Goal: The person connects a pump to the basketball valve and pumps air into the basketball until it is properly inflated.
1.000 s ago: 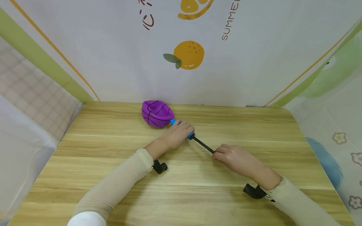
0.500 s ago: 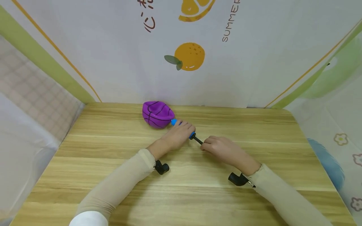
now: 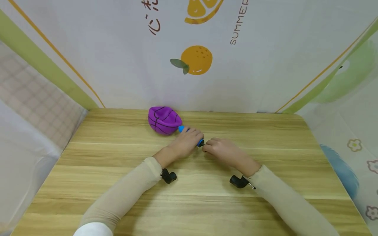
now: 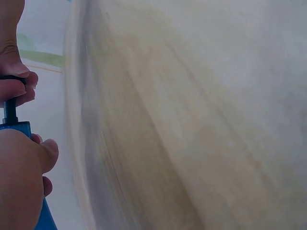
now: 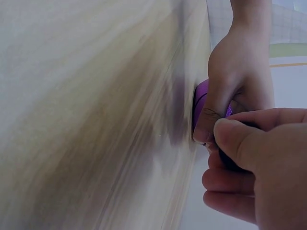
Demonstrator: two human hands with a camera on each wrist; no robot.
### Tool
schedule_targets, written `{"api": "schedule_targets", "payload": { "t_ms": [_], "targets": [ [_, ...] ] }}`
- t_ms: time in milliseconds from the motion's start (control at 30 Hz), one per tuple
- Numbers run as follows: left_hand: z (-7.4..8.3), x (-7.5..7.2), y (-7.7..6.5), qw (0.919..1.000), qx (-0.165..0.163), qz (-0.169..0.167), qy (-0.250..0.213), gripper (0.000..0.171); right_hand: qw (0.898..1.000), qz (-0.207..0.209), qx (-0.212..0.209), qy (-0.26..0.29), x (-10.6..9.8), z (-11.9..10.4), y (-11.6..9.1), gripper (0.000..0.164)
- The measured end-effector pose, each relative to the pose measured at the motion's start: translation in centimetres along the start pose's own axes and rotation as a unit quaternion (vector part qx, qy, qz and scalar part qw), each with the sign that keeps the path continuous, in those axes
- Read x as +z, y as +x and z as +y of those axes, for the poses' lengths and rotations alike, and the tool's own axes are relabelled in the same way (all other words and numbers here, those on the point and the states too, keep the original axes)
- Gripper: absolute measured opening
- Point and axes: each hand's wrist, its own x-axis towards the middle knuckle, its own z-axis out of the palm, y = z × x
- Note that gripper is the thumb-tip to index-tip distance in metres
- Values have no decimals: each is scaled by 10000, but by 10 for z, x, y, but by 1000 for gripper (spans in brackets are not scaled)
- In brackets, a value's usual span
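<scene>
A dented purple ball point(image 3: 164, 122) with black basketball lines sits near the table's back edge. My left hand point(image 3: 185, 143) wraps round the blue barrel of a hand pump point(image 3: 181, 128), whose tip meets the ball's right side. My right hand point(image 3: 225, 152) grips the pump's black handle, mostly hidden by the fingers in the head view. Only a short bit of the black rod point(image 4: 10, 110) shows between barrel and handle in the left wrist view. The right wrist view has the thumb and fingers curled round the dark handle point(image 5: 231, 162), close to the left hand.
The wood-grain table point(image 3: 200, 203) spreads out under both forearms. Behind it hangs a white cloth point(image 3: 133, 75) with printed oranges, and more printed cloth lines both sides. Small black cameras point(image 3: 169, 177) are strapped at the wrists.
My right hand has moved left and away from me, sliding the pump's rod into the barrel until the hands nearly meet. The left hand and ball have hardly moved.
</scene>
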Motion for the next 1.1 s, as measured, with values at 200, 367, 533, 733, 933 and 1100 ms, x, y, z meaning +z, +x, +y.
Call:
{"api": "schedule_targets", "payload": {
  "t_ms": [200, 367, 533, 733, 933, 1100],
  "targets": [
    [-2, 1, -1, 10000, 24, 40, -5, 25, 10000, 36, 18, 0, 4, 1, 2, 7],
    [-4, 1, -3, 9999, 100, 51, -46, 19, 10000, 19, 12, -13, 4, -1, 1, 5],
    [-6, 3, -3, 9995, 296, 93, -91, 17, 10000, -21, -37, -7, 3, -3, -8, 4],
    [-8, 4, -3, 9994, 325, 107, -11, 19, 9998, 54, -180, -53, -4, -9, -29, 8],
    [-9, 5, -5, 9995, 301, 126, -47, 20, 9998, -113, -132, 106, -18, -15, -49, 14],
    [-8, 5, -4, 9993, 317, 185, -100, 18, 9996, -134, -61, 239, -26, -18, -59, 17]
  ]
}}
